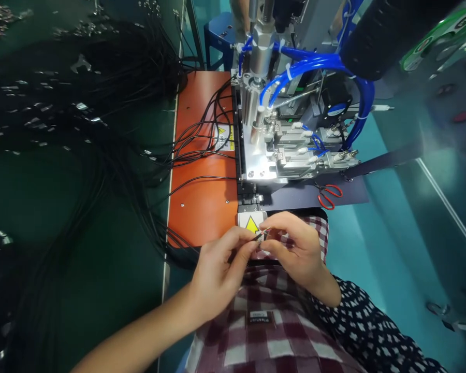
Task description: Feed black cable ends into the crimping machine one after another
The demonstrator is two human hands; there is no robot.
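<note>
Between the thumb and forefinger of my left hand is the end of a thin black cable. Fine bare or light-coloured wire ends stick out of it to the right. My right hand is curled around these ends, its forefinger at or touching them. A gap shows between its thumb and forefinger, and its other fingers are partly hidden. Both hands are just in front of a white label with a yellow warning triangle, at the near edge of the machine.
A metal machine with blue air hoses stands ahead. Black cables run over its orange plate. More cables cover the dark green surface on the left. Red-handled scissors lie on the right.
</note>
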